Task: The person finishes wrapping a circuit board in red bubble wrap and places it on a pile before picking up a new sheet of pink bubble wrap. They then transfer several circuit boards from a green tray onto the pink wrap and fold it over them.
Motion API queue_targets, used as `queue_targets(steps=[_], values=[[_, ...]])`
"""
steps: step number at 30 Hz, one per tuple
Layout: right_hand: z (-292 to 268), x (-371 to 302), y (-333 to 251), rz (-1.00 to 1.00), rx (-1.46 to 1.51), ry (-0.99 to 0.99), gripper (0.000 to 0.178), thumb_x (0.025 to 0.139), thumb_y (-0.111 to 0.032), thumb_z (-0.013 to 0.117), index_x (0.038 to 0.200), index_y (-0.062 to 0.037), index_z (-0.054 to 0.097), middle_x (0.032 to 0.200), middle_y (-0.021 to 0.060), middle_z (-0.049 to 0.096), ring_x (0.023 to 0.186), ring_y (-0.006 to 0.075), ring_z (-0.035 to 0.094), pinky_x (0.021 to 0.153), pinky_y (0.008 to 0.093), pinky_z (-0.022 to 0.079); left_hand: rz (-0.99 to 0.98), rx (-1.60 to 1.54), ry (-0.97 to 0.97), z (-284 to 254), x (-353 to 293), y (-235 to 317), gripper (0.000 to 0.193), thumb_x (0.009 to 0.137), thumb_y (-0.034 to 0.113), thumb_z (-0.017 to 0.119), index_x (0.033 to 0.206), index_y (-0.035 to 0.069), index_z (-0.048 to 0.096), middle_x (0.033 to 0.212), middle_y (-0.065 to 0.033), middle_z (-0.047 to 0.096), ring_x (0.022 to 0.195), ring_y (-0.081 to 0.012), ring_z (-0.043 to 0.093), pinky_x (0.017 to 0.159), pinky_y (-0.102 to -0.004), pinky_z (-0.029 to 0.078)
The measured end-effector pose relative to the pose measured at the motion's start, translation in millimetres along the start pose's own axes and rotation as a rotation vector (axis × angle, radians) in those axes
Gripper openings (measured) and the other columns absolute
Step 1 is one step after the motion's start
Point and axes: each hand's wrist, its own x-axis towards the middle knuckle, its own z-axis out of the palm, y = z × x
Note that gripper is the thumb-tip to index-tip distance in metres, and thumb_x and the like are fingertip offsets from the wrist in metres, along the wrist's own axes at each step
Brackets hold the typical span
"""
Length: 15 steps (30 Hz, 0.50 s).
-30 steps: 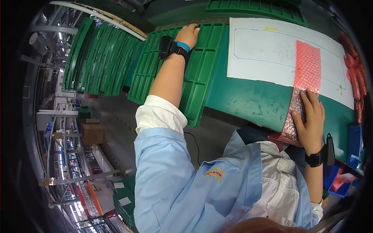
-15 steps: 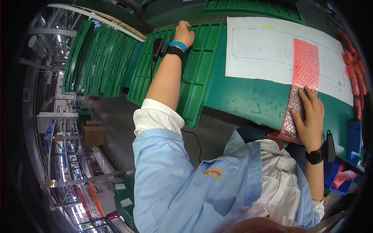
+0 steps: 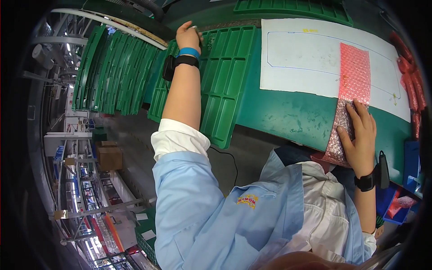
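1 pebbly pink bubble-wrap strip lay right over 1 smooth white sheet, right hand flat atop, thumb apart; far left, left hand curled, grip unclear, above gridded green tray.

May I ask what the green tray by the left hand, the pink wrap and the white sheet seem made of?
Green tray: probably moulded plastic, satiny, with uniform colour and soft highlights. Pink wrap: apparently plastic bubble film, shiny, with rows of raised dots. White sheet: perhaps paper or card, matte, its lower edge slightly ragged.
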Motion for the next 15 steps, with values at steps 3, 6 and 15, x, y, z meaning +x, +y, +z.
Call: queue_targets(steps=[3, 6, 15], values=[[-1.9, 1.1, -2.2, -0.001, 0.006, 0.001, 0.05, 0.077, -0.019, 0.064, 0.123, -0.0053, 0.051, 0.132, 0.0138, 0.045, 0.122, 0.0313, 0.041, 0.104, 0.0425, 0.025, -0.04, 0.101, 0.036, -19.3, 18.0, -3.4, 0.023, 0.085, 0.013, 0.047, 0.1, 0.002, 0.062, 0.089, -0.0109, 0.059, 0.07, -0.0226, 0.062, 0.06, -0.036, 0.049], [-2.6, 2.0, -4.7, -0.009, 0.016, 0.005, 0.05, 0.077, -0.018, 0.065, 0.123, -0.0051, 0.051, 0.132, 0.0138, 0.045, 0.121, 0.0316, 0.041, 0.104, 0.0424, 0.025, -0.043, 0.367, -0.05, -30.5, 31.7, -13.1, 0.025, 0.086, 0.019, 0.05, 0.104, 0.004, 0.061, 0.087, -0.0113, 0.06, 0.069, -0.0254, 0.062, 0.058, -0.0367, 0.049], [-2.4, 2.7, -3.5, -0.001, 0.022, 0.007, 0.049, 0.076, -0.017, 0.065, 0.122, -0.0054, 0.051, 0.131, 0.0137, 0.046, 0.12, 0.0315, 0.043, 0.103, 0.0421, 0.026, 0.403, 1.156, -0.359, -18.4, 13.5, -40.1, 0.046, 0.083, 0.049, 0.056, 0.107, 0.011, 0.059, 0.103, -0.0184, 0.055, 0.086, -0.0351, 0.056, 0.078, -0.0428, 0.045]])
